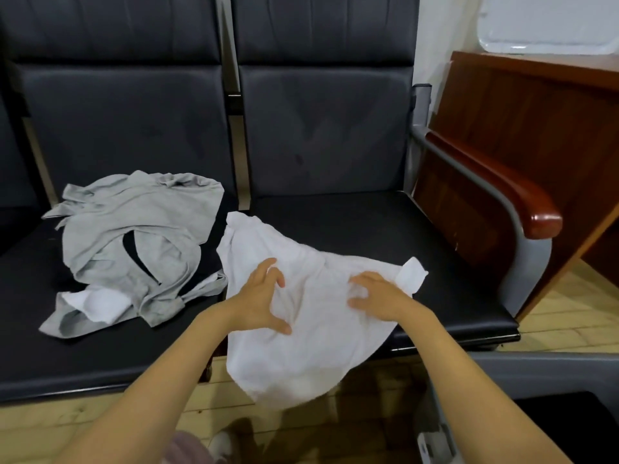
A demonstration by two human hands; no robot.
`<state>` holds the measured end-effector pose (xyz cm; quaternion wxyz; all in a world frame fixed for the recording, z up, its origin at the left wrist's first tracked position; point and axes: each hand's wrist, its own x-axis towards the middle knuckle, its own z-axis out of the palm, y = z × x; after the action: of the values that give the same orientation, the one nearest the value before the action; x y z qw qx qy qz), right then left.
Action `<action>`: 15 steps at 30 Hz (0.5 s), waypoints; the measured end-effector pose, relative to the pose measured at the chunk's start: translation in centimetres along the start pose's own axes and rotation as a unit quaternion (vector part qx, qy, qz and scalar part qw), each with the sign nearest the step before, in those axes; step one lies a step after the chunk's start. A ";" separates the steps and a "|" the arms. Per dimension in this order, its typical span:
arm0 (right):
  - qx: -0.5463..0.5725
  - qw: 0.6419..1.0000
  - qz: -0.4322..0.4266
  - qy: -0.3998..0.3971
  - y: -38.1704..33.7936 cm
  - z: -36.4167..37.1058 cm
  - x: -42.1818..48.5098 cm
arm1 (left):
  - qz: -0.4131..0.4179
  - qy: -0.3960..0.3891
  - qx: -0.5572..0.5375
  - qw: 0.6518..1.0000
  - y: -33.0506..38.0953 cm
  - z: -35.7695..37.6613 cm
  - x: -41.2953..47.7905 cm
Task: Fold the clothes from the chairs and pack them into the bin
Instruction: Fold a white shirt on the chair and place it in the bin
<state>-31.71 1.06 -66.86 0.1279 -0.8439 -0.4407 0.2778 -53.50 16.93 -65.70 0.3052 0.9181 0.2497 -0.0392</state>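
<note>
Two black padded chairs stand side by side: left seat (100,356), right seat (368,222). A crumpled gray garment (134,229) lies on the left seat. A white garment (301,356) lies on the right seat, with its lower part hanging over the front edge. Both hands rest on the white garment. The left hand (258,303) and the right hand (382,298) lie apart with fingers spread, pressing on the cloth, and neither grasps it.

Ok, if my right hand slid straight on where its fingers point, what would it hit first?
Likely the left hand: the right hand aims its fingers at it across the white cloth, with only cloth between.
</note>
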 end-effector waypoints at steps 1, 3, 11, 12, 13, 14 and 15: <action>-0.019 0.999 0.014 0.035 0.5 0.0 0.4 | 0.020 -0.003 0.013 1.000 -0.1 0.1 -0.4; -0.074 0.992 0.030 0.097 1.4 0.2 1.0 | 0.055 -0.050 0.037 0.997 0.0 0.9 -1.1; -0.087 0.961 0.107 0.241 2.5 -0.9 0.6 | 0.044 0.071 0.073 0.994 -0.3 2.0 -0.3; -0.093 0.963 0.108 0.229 2.6 -1.1 0.4 | 0.030 0.110 0.131 0.985 -0.1 2.2 0.0; -0.120 0.961 0.108 0.223 2.6 -1.3 0.4 | 0.013 0.149 0.139 0.979 0.2 2.3 0.2; -0.155 0.957 0.111 0.220 2.6 -1.4 0.3 | -0.007 0.168 0.119 0.978 0.5 2.2 0.3; -0.182 0.952 0.116 0.217 2.5 -1.3 0.2 | -0.023 0.174 0.090 0.980 0.6 2.2 0.3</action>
<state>-29.21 -0.18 -66.99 0.0313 -0.9380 -0.3448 0.0158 -52.73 15.39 -67.19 0.1726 0.9286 0.3154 0.0915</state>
